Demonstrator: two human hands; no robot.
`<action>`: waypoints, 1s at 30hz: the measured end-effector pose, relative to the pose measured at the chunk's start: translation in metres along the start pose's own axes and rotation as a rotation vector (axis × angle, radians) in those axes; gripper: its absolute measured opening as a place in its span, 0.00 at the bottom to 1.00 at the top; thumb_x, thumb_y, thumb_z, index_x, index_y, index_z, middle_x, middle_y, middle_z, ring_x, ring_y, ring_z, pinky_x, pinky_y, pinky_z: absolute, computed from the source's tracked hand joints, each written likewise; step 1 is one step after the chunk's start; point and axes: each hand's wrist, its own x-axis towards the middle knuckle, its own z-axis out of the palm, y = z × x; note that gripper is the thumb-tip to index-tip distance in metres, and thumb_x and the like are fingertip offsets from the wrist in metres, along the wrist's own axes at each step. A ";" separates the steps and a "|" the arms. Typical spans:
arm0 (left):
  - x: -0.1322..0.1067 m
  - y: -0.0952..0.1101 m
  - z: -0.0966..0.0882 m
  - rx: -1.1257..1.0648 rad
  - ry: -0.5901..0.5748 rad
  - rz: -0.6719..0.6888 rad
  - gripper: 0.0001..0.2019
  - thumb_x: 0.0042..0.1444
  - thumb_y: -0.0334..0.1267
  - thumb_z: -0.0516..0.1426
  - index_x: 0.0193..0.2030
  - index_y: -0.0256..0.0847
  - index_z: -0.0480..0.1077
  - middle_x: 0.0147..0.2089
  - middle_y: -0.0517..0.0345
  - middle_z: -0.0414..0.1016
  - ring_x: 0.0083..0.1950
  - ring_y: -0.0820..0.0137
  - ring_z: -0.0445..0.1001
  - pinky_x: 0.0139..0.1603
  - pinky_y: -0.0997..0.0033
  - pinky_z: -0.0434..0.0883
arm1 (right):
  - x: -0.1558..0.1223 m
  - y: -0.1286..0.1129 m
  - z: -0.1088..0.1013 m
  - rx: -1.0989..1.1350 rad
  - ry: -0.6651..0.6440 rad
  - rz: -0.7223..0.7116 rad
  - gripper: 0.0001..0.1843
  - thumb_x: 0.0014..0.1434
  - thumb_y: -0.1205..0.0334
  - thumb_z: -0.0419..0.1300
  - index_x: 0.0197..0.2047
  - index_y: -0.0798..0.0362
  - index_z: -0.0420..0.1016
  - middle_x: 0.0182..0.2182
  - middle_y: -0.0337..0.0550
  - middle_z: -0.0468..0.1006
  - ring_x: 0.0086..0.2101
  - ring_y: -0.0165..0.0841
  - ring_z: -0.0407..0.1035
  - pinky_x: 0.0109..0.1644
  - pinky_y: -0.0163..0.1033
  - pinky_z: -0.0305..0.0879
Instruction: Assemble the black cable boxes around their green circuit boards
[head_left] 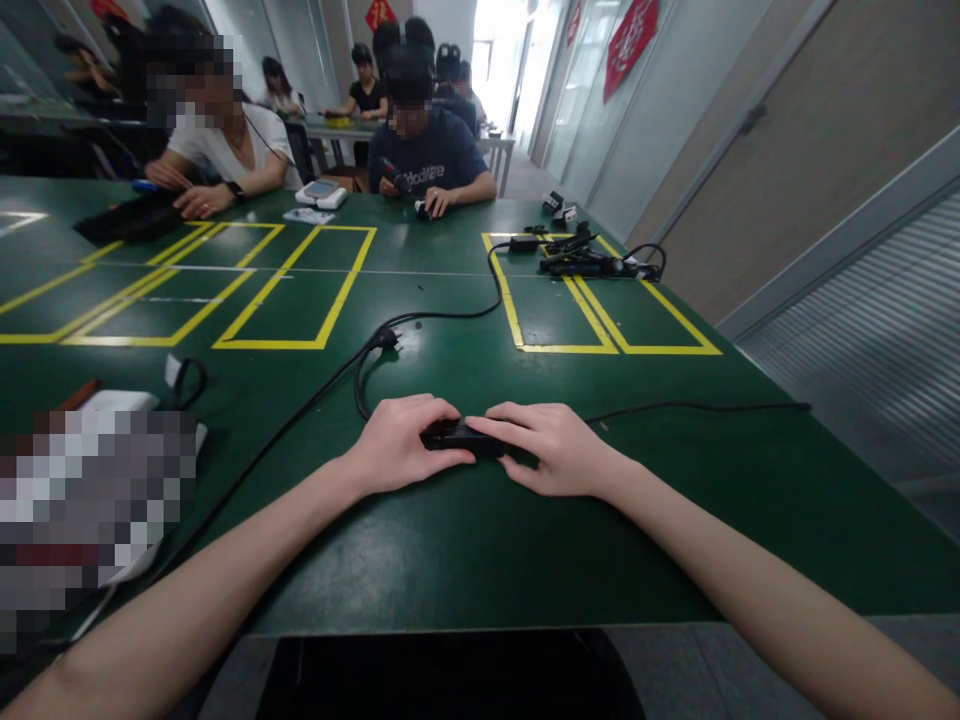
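Now left hand [401, 442] clasps black device [461, 437], right hand [556, 450] rests atop.

A person across the green table [450, 560] wears a dark blue T-shirt [442, 150] with white letters on the chest. The letters look like "dooWare", but the first ones are hard to make out. A big red hanging [630, 40] on the wall at the right has dark marks on it, too blurry to read. A small red hanging [380, 12] far at the back is blurry too. The small black thing [459, 437] lies mostly under the left hand [397, 445] and the right hand [551, 450], so any label on it is hidden
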 end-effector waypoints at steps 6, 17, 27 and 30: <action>0.000 -0.002 0.001 0.084 0.020 0.104 0.18 0.64 0.55 0.64 0.43 0.40 0.75 0.35 0.57 0.79 0.35 0.67 0.78 0.37 0.71 0.71 | 0.002 -0.004 0.003 0.160 0.109 0.051 0.21 0.73 0.60 0.58 0.67 0.50 0.73 0.48 0.49 0.82 0.42 0.35 0.79 0.42 0.38 0.76; 0.001 0.004 0.000 0.170 -0.091 0.088 0.18 0.71 0.53 0.56 0.42 0.39 0.74 0.34 0.55 0.77 0.35 0.66 0.76 0.37 0.69 0.71 | 0.001 -0.005 0.006 0.008 0.005 0.049 0.28 0.75 0.54 0.55 0.74 0.49 0.64 0.50 0.50 0.79 0.40 0.36 0.78 0.40 0.39 0.75; 0.003 0.005 0.000 0.174 0.081 0.194 0.20 0.72 0.46 0.54 0.64 0.38 0.73 0.50 0.45 0.84 0.49 0.59 0.81 0.50 0.58 0.76 | -0.003 0.002 0.001 -0.011 -0.004 0.134 0.27 0.73 0.55 0.56 0.73 0.47 0.64 0.48 0.49 0.78 0.35 0.35 0.76 0.36 0.38 0.74; 0.004 0.006 -0.002 0.209 0.200 0.280 0.20 0.71 0.40 0.55 0.67 0.43 0.71 0.64 0.46 0.79 0.63 0.57 0.77 0.63 0.51 0.73 | -0.005 0.015 -0.005 0.119 0.188 0.306 0.28 0.71 0.57 0.58 0.72 0.46 0.64 0.51 0.50 0.79 0.44 0.41 0.78 0.46 0.44 0.78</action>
